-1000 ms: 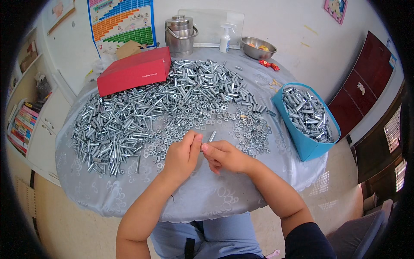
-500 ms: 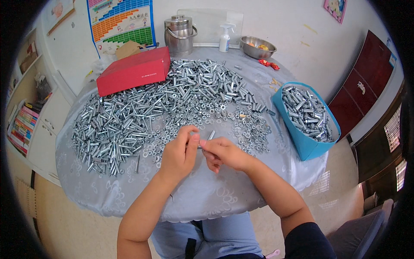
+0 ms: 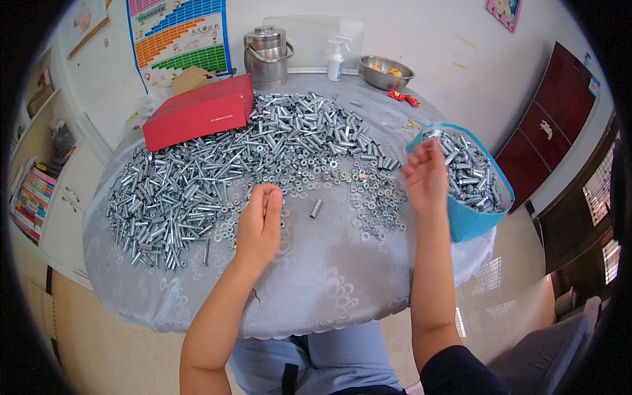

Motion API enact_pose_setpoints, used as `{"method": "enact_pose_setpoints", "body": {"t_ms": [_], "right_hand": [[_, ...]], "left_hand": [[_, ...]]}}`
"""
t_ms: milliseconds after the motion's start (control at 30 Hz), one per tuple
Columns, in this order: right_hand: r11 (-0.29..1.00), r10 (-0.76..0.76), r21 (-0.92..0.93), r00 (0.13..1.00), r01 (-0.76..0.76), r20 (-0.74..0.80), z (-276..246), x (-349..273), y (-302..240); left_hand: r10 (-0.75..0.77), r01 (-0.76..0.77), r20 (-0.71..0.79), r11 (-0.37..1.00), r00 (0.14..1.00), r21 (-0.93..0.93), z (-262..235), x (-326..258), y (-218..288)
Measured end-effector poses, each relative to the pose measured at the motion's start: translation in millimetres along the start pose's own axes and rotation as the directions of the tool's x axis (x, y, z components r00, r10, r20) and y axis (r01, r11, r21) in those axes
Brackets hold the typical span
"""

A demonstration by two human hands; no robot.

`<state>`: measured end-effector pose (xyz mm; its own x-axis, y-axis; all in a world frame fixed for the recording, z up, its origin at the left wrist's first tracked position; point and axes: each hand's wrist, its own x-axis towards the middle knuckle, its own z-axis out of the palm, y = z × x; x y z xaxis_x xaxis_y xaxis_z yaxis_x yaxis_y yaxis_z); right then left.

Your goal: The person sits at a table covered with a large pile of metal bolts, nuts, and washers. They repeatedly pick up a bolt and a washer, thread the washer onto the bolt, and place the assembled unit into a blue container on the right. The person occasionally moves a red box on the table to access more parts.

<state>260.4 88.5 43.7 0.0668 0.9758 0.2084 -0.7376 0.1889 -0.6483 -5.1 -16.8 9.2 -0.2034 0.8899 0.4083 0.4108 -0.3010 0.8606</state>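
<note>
My right hand (image 3: pixel 426 176) is raised at the left rim of a blue fabric bin (image 3: pixel 469 227). Its fingers look spread and slightly blurred, and a pale, smeared metallic shape shows just past the fingertips. Inside the bin lie many bolts (image 3: pixel 471 174) with sleeves. My left hand (image 3: pixel 262 220) hovers over the near side of the table, fingers curled and thumb laid along them; whatever they may hold is hidden. Between the hands a single metal sleeve (image 3: pixel 316 209) lies on the cloth. Loose washers and nuts (image 3: pixel 378 204) spread beyond it, left of my right hand.
A large heap of bolts and sleeves (image 3: pixel 178 204) covers the table's left and back. On its far edge rests a red box (image 3: pixel 197 115). Farther back stand a steel pot (image 3: pixel 266 62), a spray bottle (image 3: pixel 335 62) and a steel bowl (image 3: pixel 385 79) with fruit.
My hands were together at the middle; the right has swung right and away to the bin. The left has stayed near its place. The lone sleeve now shows fully.
</note>
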Motion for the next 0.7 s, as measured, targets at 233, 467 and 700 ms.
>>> {"method": "enact_pose_setpoints", "body": {"t_ms": [233,467,700], "right_hand": [[0.904,-0.016,-0.420,0.975,-0.081,-0.222,-25.4,19.7,2.1],[-0.257,-0.239,-0.961,0.956,0.106,0.169,-52.8,21.3,38.0],[-0.321,-0.160,-0.947,0.985,0.007,0.061,-73.0,29.2,45.6]], "left_hand": [[0.008,0.005,-0.098,0.992,0.995,0.128,-3.6,7.5,-9.6],[0.190,-0.107,-0.127,0.870,0.974,0.482,-27.5,23.5,-40.4],[0.138,-0.011,-0.256,0.897,0.957,0.442,-44.4,35.5,-60.0]]}}
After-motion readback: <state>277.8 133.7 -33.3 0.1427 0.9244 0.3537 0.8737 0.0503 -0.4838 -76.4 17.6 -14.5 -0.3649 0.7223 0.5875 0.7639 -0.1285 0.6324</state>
